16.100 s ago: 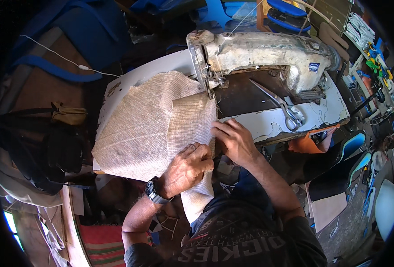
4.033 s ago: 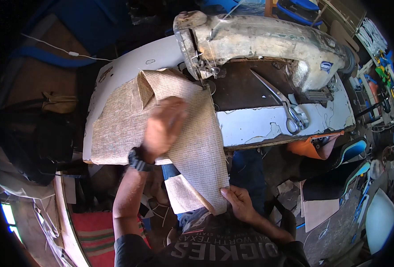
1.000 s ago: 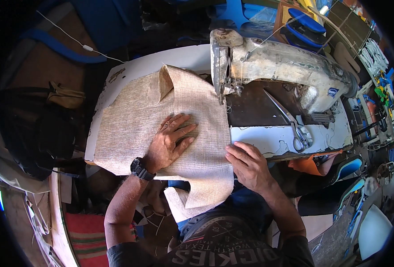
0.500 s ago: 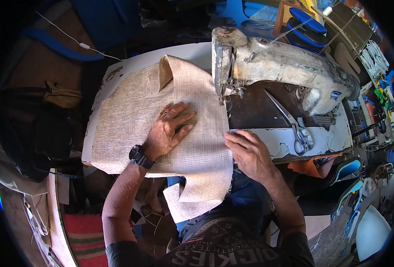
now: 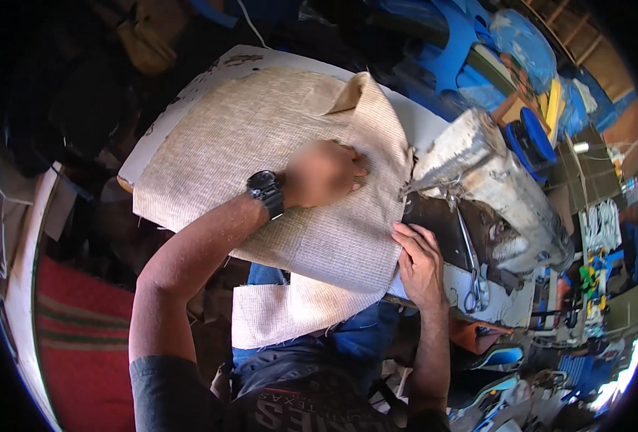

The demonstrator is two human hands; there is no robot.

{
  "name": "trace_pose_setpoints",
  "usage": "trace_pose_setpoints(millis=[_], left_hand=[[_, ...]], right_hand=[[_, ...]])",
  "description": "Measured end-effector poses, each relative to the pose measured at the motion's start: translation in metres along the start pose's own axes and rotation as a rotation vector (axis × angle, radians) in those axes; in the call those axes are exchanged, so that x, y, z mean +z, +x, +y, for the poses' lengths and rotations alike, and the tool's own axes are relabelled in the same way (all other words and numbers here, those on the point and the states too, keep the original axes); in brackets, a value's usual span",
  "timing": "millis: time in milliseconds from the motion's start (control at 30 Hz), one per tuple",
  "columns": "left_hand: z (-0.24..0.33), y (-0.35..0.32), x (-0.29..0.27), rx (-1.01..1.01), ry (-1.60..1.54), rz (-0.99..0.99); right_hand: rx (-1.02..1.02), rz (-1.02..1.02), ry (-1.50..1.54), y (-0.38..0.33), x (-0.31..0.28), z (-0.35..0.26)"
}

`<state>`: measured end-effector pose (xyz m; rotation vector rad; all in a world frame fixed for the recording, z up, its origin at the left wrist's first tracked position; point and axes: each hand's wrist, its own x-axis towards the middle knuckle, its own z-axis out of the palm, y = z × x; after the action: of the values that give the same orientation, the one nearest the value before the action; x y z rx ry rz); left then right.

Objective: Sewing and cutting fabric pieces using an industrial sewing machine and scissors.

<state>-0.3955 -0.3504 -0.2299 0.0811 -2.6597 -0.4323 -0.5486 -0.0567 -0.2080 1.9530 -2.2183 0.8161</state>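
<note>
A large piece of beige woven fabric [image 5: 218, 137] lies over the white tabletop, its far corner folded up and its near end hanging over my lap. My left hand [image 5: 322, 174] rests on the middle of it; much of that hand is blurred, but the fingertips show spread on the cloth. At the fabric's right edge, my right hand [image 5: 421, 265] has its fingers on top, gripping the border, with the thumb hidden. Just beyond, the worn, pale sewing machine [image 5: 470, 155] stands with its needle end beside the fabric's right edge.
Metal scissors [image 5: 473, 270] lie on the machine bed, right of my right hand. The white tabletop [image 5: 245, 56] shows behind the fabric. A blue thread spool [image 5: 531, 140] stands behind the machine. Blue plastic chairs [image 5: 452, 43] are at the back, and a red striped cloth [image 5: 81, 324] is at lower left.
The view has turned, so the machine sits further right and angled. My left hand remains on the cloth, now nearer its far fold. My right hand stays at the right edge.
</note>
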Motion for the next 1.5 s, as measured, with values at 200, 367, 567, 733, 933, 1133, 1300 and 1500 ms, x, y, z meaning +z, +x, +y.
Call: trace_pose_setpoints(millis=[200,367,567,733,933,1133,1300,1500], left_hand=[[-0.009,0.006,0.008,0.019,0.053,-0.003],[0.028,-0.015,-0.003,0.031,0.209,0.163],[0.156,-0.184,0.008,-0.059,-0.327,0.198],[0.182,-0.246,0.057,-0.76,-0.558,0.119],[0.182,-0.225,0.062,-0.526,-0.435,0.203],[0.173,-0.167,0.024,-0.043,-0.342,0.363],[0.167,-0.141,0.018,0.013,-0.32,0.363],[0.218,-0.197,0.087,-0.403,-0.404,0.191]], right_hand=[[0.035,-0.042,-0.008,0.004,0.001,-0.004],[0.047,-0.039,-0.056,-0.006,-0.003,-0.007],[0.205,0.275,-0.161,-0.1,-0.041,0.001],[0.433,0.434,-0.181,-0.155,-0.069,0.031],[0.39,0.431,-0.219,-0.146,-0.062,0.03],[0.311,0.353,-0.178,-0.102,-0.036,0.018],[0.34,0.268,-0.305,-0.102,-0.051,0.024],[0.462,0.136,-0.406,-0.136,-0.088,0.047]])
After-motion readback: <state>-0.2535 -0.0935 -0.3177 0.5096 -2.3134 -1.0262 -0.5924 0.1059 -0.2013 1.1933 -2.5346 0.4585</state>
